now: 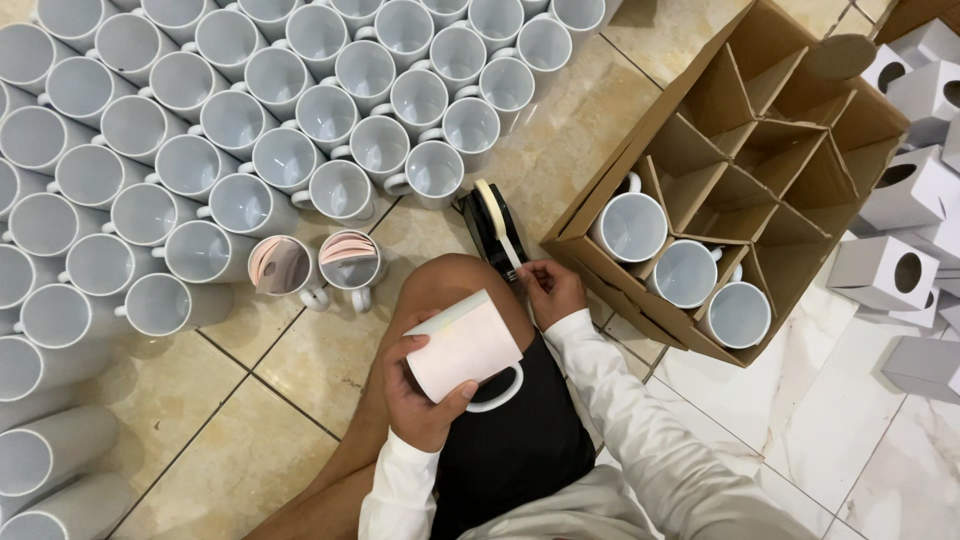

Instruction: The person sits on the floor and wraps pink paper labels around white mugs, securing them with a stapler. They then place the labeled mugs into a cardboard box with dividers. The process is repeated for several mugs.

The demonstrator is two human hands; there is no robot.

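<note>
My left hand (420,395) grips a white mug (462,350) wrapped in a pale sheet, held on its side above my knee, handle pointing right. My right hand (550,290) pinches the end of a tape strip at a black tape dispenser (493,225) that stands on the tiled floor just beyond my knee. Two mugs with rolled pinkish sheets inside, one (280,266) and the other (350,262), sit on the floor to the left of my knee.
Several rows of plain white mugs (235,120) cover the floor at upper left, some lying on their sides at the left edge. A cardboard box with dividers (760,150) at right holds three mugs. Small white boxes with round holes (885,270) lie at far right.
</note>
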